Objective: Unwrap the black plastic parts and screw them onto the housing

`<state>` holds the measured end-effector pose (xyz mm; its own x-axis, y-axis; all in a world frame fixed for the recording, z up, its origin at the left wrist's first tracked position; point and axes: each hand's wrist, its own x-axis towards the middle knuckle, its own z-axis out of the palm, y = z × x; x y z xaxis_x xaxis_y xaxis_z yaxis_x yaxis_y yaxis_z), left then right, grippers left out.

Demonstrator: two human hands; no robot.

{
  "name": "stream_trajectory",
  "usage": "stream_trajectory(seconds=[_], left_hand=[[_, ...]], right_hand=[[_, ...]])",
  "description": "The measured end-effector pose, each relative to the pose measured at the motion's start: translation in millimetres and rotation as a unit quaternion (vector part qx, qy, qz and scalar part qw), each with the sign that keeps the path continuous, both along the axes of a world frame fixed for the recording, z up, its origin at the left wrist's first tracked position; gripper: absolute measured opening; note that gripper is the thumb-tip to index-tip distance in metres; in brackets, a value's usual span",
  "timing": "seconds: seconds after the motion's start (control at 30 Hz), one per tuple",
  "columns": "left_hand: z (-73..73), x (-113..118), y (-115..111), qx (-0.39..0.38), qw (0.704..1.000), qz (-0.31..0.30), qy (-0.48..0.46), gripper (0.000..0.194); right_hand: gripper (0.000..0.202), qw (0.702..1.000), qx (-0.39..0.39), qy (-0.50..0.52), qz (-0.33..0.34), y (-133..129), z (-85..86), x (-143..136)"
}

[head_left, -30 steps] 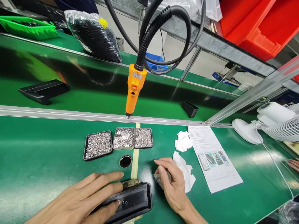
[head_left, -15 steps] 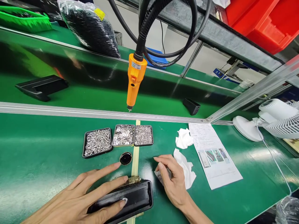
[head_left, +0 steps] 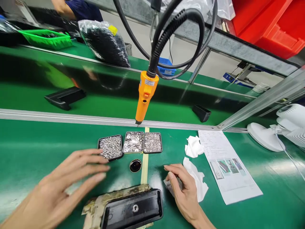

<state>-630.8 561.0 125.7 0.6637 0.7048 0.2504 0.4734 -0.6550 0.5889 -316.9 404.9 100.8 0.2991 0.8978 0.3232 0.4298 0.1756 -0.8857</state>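
My left hand (head_left: 64, 184) is open, fingers stretched toward the left tray of small metal parts (head_left: 111, 146), fingertips overlapping its near edge in view. Below lies a black oblong housing (head_left: 152, 213), tilted in a worn, tape-covered holder (head_left: 95, 206). A shiny ring-shaped metal piece, like a washer or nut (head_left: 135, 208), sits inside the housing. My right hand (head_left: 184, 192) is curled beside a crumpled white cloth (head_left: 199, 183), thumb close to the fingers; whatever the fingers hold, if anything, is hidden. A round black disc with a gold rim (head_left: 135, 165) lies between the hands.
A tray of washers (head_left: 133, 142) and another small-parts tray (head_left: 152, 142) stand behind the disc. An orange electric screwdriver (head_left: 145, 95) hangs above them. A printed sheet (head_left: 228, 171) and a white fan (head_left: 267, 136) are at right. Another person's arm (head_left: 64, 9) shows at upper left.
My left hand has lifted off the housing and moved left and up toward the left tray, uncovering the ring-shaped piece. My right hand keeps its curled pose. The camera view has shifted slightly.
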Motion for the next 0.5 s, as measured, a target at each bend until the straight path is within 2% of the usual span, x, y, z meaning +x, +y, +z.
stream_trajectory(seconds=[0.03, 0.1, 0.2, 0.37, 0.5], left_hand=[[-0.7, -3.5, 15.8, 0.008, 0.999, 0.033, 0.009, 0.027], [-5.0, -4.2, 42.4, 0.039, 0.997, 0.062, 0.026, 0.032], [-17.5, 8.1, 66.6, 0.073, 0.995, 0.036, 0.061, 0.033], [-34.7, 34.1, 77.0, 0.060, 0.995, 0.022, 0.074, 0.024], [-36.0, 37.2, 77.1, 0.025, 0.997, 0.043, 0.054, 0.025]], right_hand=[[0.025, 1.000, 0.003, -0.001, 0.001, 0.1, -0.7, 0.1], [0.025, 1.000, 0.006, 0.002, 0.004, 0.4, -1.5, 0.1], [0.025, 1.000, 0.005, 0.012, 0.003, -0.1, 1.7, -0.9], [0.027, 0.999, 0.016, -0.016, 0.030, 5.4, 23.5, 1.0], [0.024, 0.999, 0.028, -0.036, 0.029, 37.9, 52.3, 7.4]])
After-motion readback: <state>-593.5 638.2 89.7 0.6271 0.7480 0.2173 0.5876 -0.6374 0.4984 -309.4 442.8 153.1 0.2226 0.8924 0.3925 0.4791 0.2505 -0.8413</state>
